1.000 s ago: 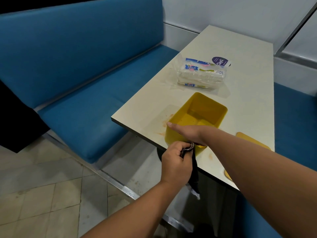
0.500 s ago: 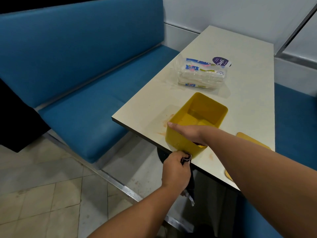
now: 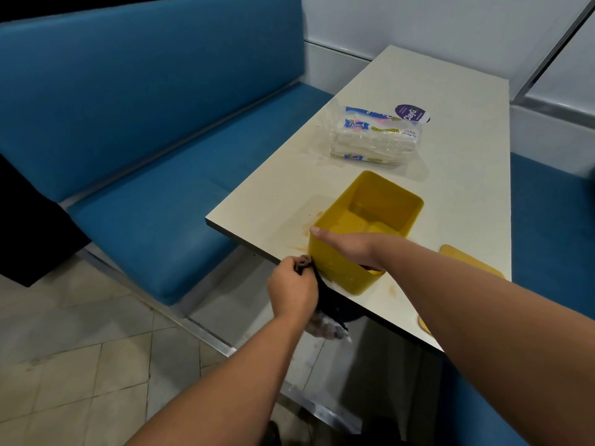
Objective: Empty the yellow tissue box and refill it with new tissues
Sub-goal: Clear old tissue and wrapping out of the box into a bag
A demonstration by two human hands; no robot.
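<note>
The yellow tissue box (image 3: 383, 201) stands open and lidless near the table's front edge, with nothing visible inside. My right hand (image 3: 347, 246) grips its near rim, fingers reaching inside. My left hand (image 3: 291, 289) is below the table edge, shut on the gathered top of a black bag (image 3: 328, 300) with crumpled white tissue showing at its bottom. A plastic-wrapped pack of new tissues (image 3: 376, 136) lies further back on the table. The yellow lid (image 3: 467, 259) lies flat to the right, partly hidden by my right forearm.
The cream table (image 3: 450, 156) has orange stains around the box. Blue padded benches (image 3: 161, 188) flank it on the left and right. A tiled floor lies below on the left, with a metal bench rail along it.
My left hand has shifted slightly left with the black bag, still below the table edge. My right hand and the yellow box have stayed put.
</note>
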